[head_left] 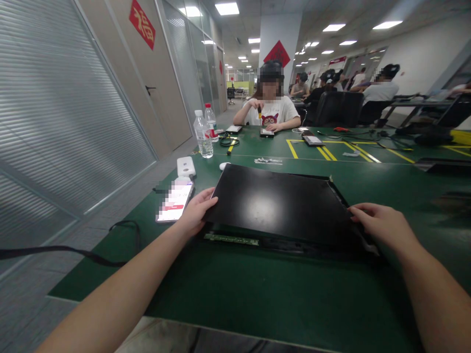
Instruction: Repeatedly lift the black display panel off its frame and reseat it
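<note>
A black, glossy display panel (265,203) is tilted in front of me, its left side raised. My left hand (200,210) grips the panel's left edge, thumb on top and fingers mostly hidden beneath. At the right edge, my right hand (380,220) is closed in a pinch; whether it also takes in the thin rim there, I cannot tell. A narrow green circuit board (231,239) shows below the panel's near edge, along a dark frame (283,246) on the table. The panel hides most of what lies under it.
On the green table (257,294), a phone (175,201), a white device (186,167) and two bottles (203,135) stand or lie to the left. Across from me, a person (270,105) holds a screwdriver (259,115) over a hard drive (267,132). Cables (382,137) lie far right.
</note>
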A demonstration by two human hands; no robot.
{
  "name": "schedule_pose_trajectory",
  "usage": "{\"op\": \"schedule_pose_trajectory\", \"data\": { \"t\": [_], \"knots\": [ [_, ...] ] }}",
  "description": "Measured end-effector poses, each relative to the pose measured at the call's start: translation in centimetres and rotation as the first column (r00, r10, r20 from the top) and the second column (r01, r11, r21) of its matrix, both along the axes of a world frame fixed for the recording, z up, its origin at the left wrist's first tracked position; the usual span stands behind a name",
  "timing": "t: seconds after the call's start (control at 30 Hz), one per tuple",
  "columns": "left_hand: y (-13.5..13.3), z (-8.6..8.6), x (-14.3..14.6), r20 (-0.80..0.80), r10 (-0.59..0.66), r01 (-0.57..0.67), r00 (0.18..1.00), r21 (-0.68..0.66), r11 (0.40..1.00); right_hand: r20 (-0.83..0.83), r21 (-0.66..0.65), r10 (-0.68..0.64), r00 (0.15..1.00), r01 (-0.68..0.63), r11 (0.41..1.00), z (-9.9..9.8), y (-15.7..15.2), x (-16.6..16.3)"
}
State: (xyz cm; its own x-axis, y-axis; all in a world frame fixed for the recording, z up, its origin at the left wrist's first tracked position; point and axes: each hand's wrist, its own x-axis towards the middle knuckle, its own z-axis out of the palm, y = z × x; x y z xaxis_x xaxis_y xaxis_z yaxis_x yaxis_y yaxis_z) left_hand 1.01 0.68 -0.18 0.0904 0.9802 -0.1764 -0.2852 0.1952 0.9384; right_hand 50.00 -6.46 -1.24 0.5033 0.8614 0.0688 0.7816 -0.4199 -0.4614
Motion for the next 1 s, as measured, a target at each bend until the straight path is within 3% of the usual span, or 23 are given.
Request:
{"op": "schedule_pose_trajectory", "data": {
  "t": [0.37,0.8,1.0],
  "knots": [
    [0.00,-0.16,-0.28,0.003,-0.057,0.057,0.998,0.014,0.998,-0.004,-0.015,-0.023,1.000,0.023,1.000,-0.05,0.10,0.20],
    [0.04,-0.36,-0.20,-0.010,-0.015,0.015,1.000,0.000,1.000,-0.018,-0.047,-0.063,0.998,0.062,0.997,0.61,-0.06,-0.31],
    [-0.25,0.01,0.16,-0.018,0.008,-0.008,1.000,-0.010,1.000,-0.034,-0.002,-0.065,0.997,0.065,0.998,0.12,-0.02,0.21]
  ]
}}
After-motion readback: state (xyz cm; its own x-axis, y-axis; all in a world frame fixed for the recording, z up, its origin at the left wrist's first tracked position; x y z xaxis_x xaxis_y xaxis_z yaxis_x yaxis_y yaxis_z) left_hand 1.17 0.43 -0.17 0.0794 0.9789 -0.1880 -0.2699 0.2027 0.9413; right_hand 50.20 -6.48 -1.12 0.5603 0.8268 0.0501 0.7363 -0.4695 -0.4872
